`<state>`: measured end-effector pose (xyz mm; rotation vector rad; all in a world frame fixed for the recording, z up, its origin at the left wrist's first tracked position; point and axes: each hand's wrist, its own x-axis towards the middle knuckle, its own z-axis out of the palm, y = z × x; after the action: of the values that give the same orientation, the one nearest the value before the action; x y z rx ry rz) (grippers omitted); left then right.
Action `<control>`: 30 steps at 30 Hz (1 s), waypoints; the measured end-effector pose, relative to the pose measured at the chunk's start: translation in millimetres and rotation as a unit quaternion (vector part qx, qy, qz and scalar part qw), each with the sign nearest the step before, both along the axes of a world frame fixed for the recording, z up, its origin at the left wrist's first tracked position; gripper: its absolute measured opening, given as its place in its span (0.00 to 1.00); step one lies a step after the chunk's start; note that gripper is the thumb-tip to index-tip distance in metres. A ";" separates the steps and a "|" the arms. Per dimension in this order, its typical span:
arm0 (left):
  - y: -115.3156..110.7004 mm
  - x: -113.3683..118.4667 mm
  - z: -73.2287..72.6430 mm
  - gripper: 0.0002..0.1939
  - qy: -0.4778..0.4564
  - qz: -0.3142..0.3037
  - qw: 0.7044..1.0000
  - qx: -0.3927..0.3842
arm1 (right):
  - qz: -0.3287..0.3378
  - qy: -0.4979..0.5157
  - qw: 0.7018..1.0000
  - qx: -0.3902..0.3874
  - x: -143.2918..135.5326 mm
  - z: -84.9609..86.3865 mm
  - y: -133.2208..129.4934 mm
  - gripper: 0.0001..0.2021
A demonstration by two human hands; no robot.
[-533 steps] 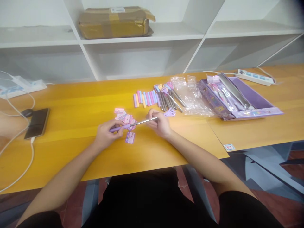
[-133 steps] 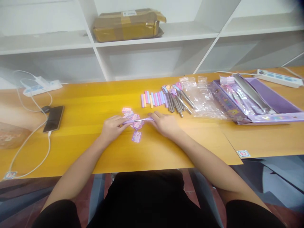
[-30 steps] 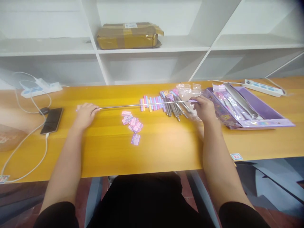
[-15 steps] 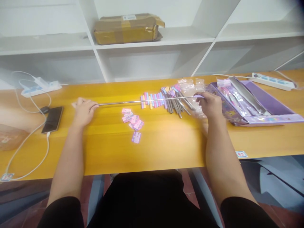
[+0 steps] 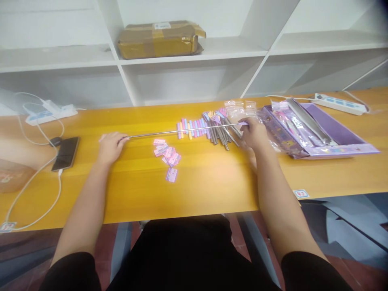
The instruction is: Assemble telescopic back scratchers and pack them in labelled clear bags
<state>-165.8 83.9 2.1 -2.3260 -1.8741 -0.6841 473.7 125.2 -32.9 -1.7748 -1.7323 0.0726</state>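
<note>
A long, thin metal telescopic back scratcher [image 5: 160, 133] is stretched between my hands, drawn out above the table. My left hand [image 5: 112, 147] is closed around its left end. At the other end, which has a light purple piece, my right hand [image 5: 254, 131] grips with fingers closed. Behind and below the rod lie several back scratchers [image 5: 222, 131] with metal stems and coloured claw-shaped heads. Beside them, a row of pastel tubes [image 5: 194, 128] is laid side by side. Small pink and purple cards [image 5: 168, 153] are scattered nearer to me.
On the right stands an open purple box [image 5: 339, 149] holding wrapped items, with clear plastic bags [image 5: 242, 108] beside it. A phone [image 5: 66, 153] on a white cable lies at left. Power strips [image 5: 51, 113] sit at the back. A taped carton [image 5: 159, 40] rests on the shelf.
My hands have come slightly closer together, still holding the back scratcher, my left hand moving right and my right hand moving left. The camera view has shifted a little.
</note>
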 end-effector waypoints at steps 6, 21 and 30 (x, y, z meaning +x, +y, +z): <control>-1.6 -2.2 -5.6 0.18 -0.008 -0.011 1.000 0.008 | -0.020 -0.008 1.000 0.016 -2.3 -4.8 2.5 0.20; 0.5 -6.0 -13.1 0.20 -0.025 -0.033 0.999 0.009 | 0.021 -0.022 1.000 0.007 -6.7 -10.3 5.6 0.19; 2.4 -7.3 -18.8 0.23 -0.047 -0.059 0.997 0.034 | -0.006 -0.033 0.999 -0.033 -13.8 4.4 -4.9 0.21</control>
<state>-173.2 86.3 -16.7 -2.4168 -1.7307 -0.8708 459.9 120.4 -28.5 -1.8538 -1.7838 0.0682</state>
